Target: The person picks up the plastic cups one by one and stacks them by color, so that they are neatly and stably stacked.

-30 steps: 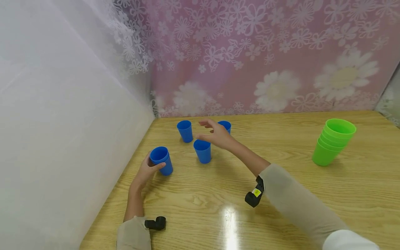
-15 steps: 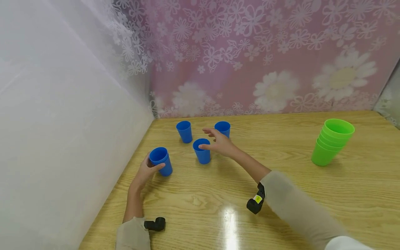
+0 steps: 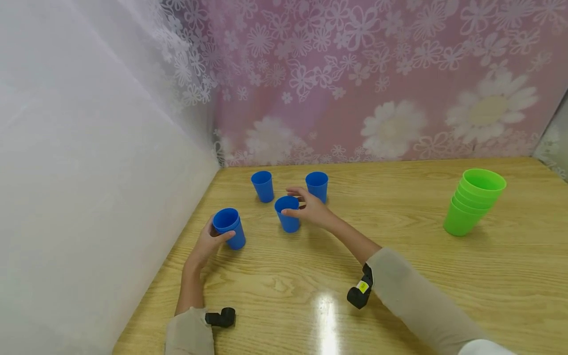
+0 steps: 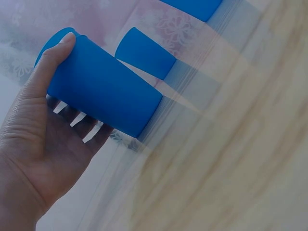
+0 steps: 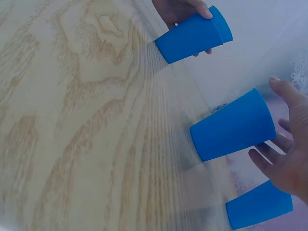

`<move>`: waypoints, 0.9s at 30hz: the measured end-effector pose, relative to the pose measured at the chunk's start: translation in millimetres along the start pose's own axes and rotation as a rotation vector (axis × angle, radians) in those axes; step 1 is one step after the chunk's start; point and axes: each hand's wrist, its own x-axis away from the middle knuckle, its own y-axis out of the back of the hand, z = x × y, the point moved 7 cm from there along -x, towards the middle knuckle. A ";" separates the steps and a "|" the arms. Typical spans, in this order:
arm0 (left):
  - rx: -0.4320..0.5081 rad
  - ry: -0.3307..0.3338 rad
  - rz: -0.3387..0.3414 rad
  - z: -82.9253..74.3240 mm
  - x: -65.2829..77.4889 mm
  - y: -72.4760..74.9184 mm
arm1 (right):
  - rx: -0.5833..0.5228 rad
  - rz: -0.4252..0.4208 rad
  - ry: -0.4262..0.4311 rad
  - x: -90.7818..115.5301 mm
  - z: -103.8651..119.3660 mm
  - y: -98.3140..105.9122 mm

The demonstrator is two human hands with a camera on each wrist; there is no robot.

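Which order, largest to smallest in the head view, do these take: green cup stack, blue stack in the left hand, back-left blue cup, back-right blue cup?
1. Green cup stack
2. Blue stack in the left hand
3. Back-left blue cup and back-right blue cup: too alike to rank

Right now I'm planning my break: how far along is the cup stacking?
Green tapered plastic cups look done, stacked. In hand: two nested blue tapered plastic cups in the left hand; the right hand is open at another blue cup. Seemingly left: that and two cups behind.
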 end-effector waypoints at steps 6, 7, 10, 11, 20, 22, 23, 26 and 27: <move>-0.018 -0.005 -0.013 4.2 -1.7 1.7 | 0.034 -0.007 -0.040 0.5 -3.9 -4.1; -0.020 -0.009 -0.013 3.9 -1.4 1.6 | 0.035 -0.007 -0.047 0.8 -4.8 -4.7; -0.013 -0.024 -0.004 2.6 -1.1 0.5 | 0.031 -0.005 -0.068 0.8 -9.1 -6.2; -0.009 -0.028 -0.002 2.3 -1.1 0.3 | 0.028 -0.004 -0.073 0.5 -10.8 -6.7; 0.006 -0.014 0.008 -9.6 4.1 -3.3 | 0.014 0.008 -0.095 2.4 -11.7 -7.4; 0.002 -0.008 0.012 -16.3 6.8 -5.4 | 0.012 0.008 -0.106 2.4 -12.5 -7.4; -0.002 -0.006 0.012 -19.6 8.2 -6.5 | 0.018 0.004 -0.110 2.2 -13.0 -7.3; -0.002 -0.009 0.011 -19.5 7.7 -6.1 | 0.027 -0.003 -0.118 -0.3 -18.1 -7.8; 0.000 -0.010 0.012 -19.5 7.7 -6.1 | 0.030 -0.003 -0.120 -0.3 -17.8 -7.9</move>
